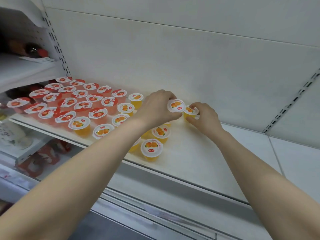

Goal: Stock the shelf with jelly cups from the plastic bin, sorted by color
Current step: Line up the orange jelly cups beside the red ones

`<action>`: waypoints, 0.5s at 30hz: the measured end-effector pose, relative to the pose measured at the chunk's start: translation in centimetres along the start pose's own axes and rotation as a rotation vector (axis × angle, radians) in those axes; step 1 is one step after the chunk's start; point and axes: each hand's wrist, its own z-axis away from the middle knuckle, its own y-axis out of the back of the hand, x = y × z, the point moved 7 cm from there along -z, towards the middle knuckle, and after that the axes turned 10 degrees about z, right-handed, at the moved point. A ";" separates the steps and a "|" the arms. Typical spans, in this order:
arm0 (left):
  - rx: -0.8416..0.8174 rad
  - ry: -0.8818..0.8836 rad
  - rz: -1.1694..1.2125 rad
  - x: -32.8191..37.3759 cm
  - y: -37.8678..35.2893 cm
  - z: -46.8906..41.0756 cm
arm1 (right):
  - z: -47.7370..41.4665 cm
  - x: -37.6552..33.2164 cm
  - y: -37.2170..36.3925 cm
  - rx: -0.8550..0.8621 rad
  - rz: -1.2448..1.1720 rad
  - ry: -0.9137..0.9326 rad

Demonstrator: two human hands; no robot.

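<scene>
Head view: both hands over shelf (199,153), right of orange group (121,119).
Left hand (155,108): grips orange cup (175,105), lid tilted.
Right hand (204,118): pinches second orange cup (190,111), just beside the first.
Bare shelf: rightward; right hand nearer.

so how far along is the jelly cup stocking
Done: red-lidded plastic jelly cups fill the left of the white shelf, orange-lidded jelly cups standing beside them. In hand: the left hand grips one orange cup, the right hand a second orange cup, at the group's right edge. Left: the shelf's right part is bare; the bin is out of view, so what remains is unknown.
</scene>
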 end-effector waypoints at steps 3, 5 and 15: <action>-0.023 -0.035 -0.036 0.9 -1.3 -0.3 | 0.2 0.3 0.8 0.009 0.055 0.093; -0.041 -0.046 -0.072 1.2 -2.4 -0.5 | 0.5 0.5 1.5 0.021 0.125 0.142; -0.132 -0.086 -0.283 1.0 -7.1 -0.7 | 1.6 1.5 2.8 0.043 0.319 0.218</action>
